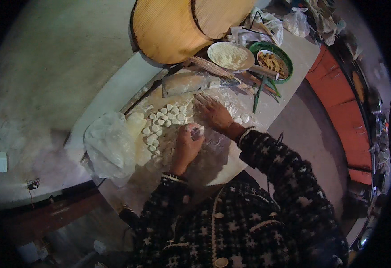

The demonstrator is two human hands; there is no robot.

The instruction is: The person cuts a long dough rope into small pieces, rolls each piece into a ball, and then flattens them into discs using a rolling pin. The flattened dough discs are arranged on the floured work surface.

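My left hand [187, 144] is curled above the floured board, with a small pale piece, seemingly dough, between thumb and forefinger. Beside it, my right hand [213, 112] lies palm down on the floured surface, fingers extended; whatever is under the palm is hidden. Several small dough pieces [155, 128] lie in a cluster to the left of my hands. A few more dough pieces [244, 118] rest just right of my right hand. Beyond my fingers lies a cleaver [185, 83] dusted with flour.
A bowl of flour [228, 56], a green basket [289, 68] holding a bowl of food [272, 63] and green leaves [258, 95] stand at the back right. Round woven trays [165, 30] lean at the wall. A clear plastic bag [110, 147] sits at the left; red cabinets [339, 114] stand right.
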